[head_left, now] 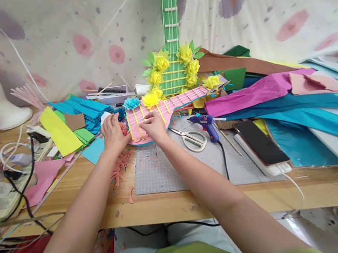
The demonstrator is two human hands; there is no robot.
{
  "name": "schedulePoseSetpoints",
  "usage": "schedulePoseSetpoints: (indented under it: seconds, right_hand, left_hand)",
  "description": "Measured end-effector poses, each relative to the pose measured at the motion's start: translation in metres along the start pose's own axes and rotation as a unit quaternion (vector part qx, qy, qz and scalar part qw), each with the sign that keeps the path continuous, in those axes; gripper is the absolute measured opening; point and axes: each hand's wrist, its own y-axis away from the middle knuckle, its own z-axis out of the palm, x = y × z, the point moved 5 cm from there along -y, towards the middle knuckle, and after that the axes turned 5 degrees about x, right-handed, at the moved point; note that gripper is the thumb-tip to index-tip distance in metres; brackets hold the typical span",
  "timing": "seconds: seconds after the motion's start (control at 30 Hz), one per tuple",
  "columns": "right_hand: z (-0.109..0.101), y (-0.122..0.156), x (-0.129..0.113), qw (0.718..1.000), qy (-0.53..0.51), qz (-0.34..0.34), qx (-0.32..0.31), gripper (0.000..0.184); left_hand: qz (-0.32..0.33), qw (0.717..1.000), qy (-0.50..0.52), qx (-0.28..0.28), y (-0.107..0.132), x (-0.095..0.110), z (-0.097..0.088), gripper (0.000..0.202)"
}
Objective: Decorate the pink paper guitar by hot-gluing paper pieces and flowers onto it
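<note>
A pink paper guitar (180, 98) with yellow strings lies on the table, its body end toward me. Yellow paper flowers (150, 99) and a blue one (132, 103) sit along its upper edge. My left hand (113, 132) rests on the body's left edge, fingers curled over a small reddish paper piece (123, 129). My right hand (155, 125) presses on the body, fingertips pinched at a yellow string. A green paper guitar (171, 27) with yellow flowers stands upright behind it.
Scissors (191, 138) and a blue glue gun (207, 125) lie on the grey cutting mat (164, 172). A phone (260, 142) lies to the right among pink and blue crepe paper (281, 99). Folded coloured sheets (65, 126), a power strip (10, 187) and cables crowd the left. Paper scraps (119, 169) litter the wood.
</note>
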Motion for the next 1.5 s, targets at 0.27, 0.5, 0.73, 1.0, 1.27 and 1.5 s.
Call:
schedulePoseSetpoints:
  seconds: [0.27, 0.5, 0.73, 1.0, 1.27, 1.5]
  right_hand:
    - [0.016, 0.007, -0.005, 0.999, 0.04, 0.033, 0.016, 0.017]
    - [0.027, 0.018, -0.01, 0.997, 0.065, 0.041, 0.017, 0.016]
    - [0.036, 0.025, -0.015, 0.994, 0.094, 0.049, 0.038, 0.012]
    - [0.038, 0.027, -0.011, 0.995, 0.065, 0.052, 0.056, 0.016]
    - [0.023, -0.002, -0.033, 0.996, -0.046, -0.07, 0.019, 0.012]
    - [0.021, -0.018, -0.045, 0.989, 0.008, -0.081, -0.12, 0.01]
  left_hand:
    - [-0.043, 0.998, 0.035, 0.027, -0.009, -0.018, 0.001, 0.045]
    - [-0.025, 0.998, 0.049, -0.003, -0.013, -0.025, 0.004, 0.017]
    - [0.023, 0.998, 0.048, -0.032, -0.012, -0.027, 0.004, 0.01]
    - [0.051, 0.997, 0.039, -0.044, -0.01, -0.029, 0.001, 0.012]
    - [0.061, 0.996, 0.043, -0.043, -0.008, -0.033, 0.003, 0.015]
    - [0.069, 0.996, 0.05, -0.038, -0.007, -0.035, 0.005, 0.021]
